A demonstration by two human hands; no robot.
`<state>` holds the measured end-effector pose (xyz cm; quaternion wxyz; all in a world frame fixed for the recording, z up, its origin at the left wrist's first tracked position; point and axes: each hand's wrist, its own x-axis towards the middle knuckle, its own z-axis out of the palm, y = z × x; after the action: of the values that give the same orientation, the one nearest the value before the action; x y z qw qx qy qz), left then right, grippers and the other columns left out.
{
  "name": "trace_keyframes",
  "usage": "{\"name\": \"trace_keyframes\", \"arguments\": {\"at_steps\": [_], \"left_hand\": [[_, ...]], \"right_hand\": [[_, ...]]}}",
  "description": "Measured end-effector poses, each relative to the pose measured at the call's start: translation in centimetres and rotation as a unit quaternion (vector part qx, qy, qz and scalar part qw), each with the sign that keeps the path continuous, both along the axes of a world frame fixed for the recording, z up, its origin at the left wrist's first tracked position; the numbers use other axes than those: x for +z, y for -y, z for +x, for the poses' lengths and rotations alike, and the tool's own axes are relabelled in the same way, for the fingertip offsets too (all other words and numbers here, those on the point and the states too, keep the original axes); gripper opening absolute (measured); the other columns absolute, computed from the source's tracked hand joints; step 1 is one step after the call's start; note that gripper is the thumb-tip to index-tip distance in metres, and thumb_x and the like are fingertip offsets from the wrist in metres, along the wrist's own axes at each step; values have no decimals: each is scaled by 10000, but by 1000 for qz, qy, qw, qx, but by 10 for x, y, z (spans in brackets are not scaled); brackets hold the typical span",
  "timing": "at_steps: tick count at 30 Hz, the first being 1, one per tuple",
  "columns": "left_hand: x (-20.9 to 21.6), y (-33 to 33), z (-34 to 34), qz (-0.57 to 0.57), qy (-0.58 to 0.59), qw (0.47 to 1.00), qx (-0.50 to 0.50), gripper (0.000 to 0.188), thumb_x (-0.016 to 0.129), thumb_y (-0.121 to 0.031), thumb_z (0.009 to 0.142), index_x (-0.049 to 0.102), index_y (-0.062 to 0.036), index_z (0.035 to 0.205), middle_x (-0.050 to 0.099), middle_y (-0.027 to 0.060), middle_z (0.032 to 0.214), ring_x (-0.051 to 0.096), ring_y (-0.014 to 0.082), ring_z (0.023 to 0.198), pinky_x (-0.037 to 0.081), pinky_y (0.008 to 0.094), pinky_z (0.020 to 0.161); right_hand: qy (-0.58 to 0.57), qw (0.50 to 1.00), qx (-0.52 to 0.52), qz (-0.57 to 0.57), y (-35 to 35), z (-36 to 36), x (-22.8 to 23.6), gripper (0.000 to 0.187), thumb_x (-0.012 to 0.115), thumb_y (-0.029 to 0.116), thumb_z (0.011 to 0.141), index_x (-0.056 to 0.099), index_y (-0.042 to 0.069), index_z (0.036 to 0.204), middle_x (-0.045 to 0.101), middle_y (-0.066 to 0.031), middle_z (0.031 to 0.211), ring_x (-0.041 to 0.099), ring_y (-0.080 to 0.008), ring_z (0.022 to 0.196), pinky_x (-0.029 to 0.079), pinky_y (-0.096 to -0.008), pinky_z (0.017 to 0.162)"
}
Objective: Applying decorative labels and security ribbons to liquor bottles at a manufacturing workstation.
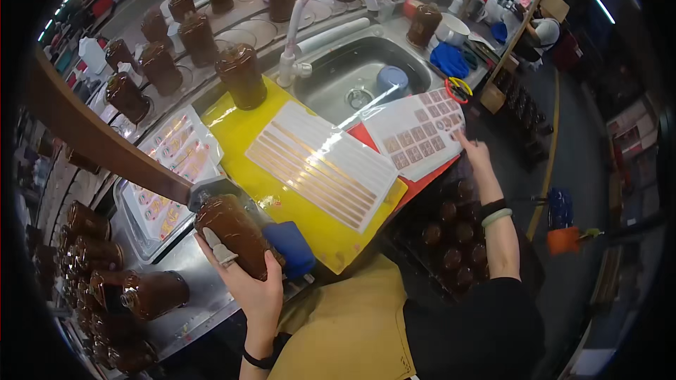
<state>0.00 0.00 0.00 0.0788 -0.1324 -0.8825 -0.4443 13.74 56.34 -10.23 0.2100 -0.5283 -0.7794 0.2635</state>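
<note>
My left hand [252, 290] is closed round a glossy brown jar [236, 231], which lies tilted at the lower left. White coverings show on some of its fingers. Beside the jar sits a folded blue cloth [290, 246]. My right hand [476, 155] is at the right edge of a white sheet of small brown square decals [417, 139], its index finger stretched out and touching the sheet. That sheet lies partly on a red board [422, 186]. Left of it, a sheet of long gold-brown strips [317, 169] rests on a yellow board [232, 116].
Behind the boards is a steel sink [331, 70] with a curved faucet [289, 49] and a blue bowl [392, 79]. Brown jars [160, 69] stand along the far line; more crowd the lower left. A brown post [105, 137] slants across the left. Scissors [458, 89] lie near the sheet.
</note>
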Motion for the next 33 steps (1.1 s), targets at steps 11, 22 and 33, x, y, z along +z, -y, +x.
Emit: {"name": "trace_keyframes", "arguments": {"at_steps": [11, 22, 33], "left_hand": [[2, 4, 10, -41, 5, 999, 18, 1014, 765, -308, 805, 225, 32, 1592, 144, 362, 1622, 320, 530, 1439, 352, 481, 1170], [0, 12, 1, -17, 18, 1000, -6, 1003, 762, -274, 802, 225, 47, 1586, 128, 352, 1635, 286, 508, 1475, 304, 443, 1206], [-9, 3, -6, -6, -30, 999, -15, 964, 702, -102, 813, 180, 25, 1614, 142, 277, 1672, 190, 420, 1548, 193, 467, 1249]], "right_hand": [[-230, 895, 58, -377, 64, 18, 25, 345, 644, 493, 954, 743, 164, 986, 600, 89, 734, 469, -57, 563, 304, -235, 504], [-181, 904, 58, -383, 50, 32, 39, 316, 636, 525, 948, 718, 220, 970, 541, 115, 659, 400, -26, 499, 271, -226, 469], [-74, 994, -14, -83, -22, 6, -27, 346, 840, 383, 800, 770, 54, 880, 757, -73, 853, 688, -157, 756, 526, -312, 727]]}}
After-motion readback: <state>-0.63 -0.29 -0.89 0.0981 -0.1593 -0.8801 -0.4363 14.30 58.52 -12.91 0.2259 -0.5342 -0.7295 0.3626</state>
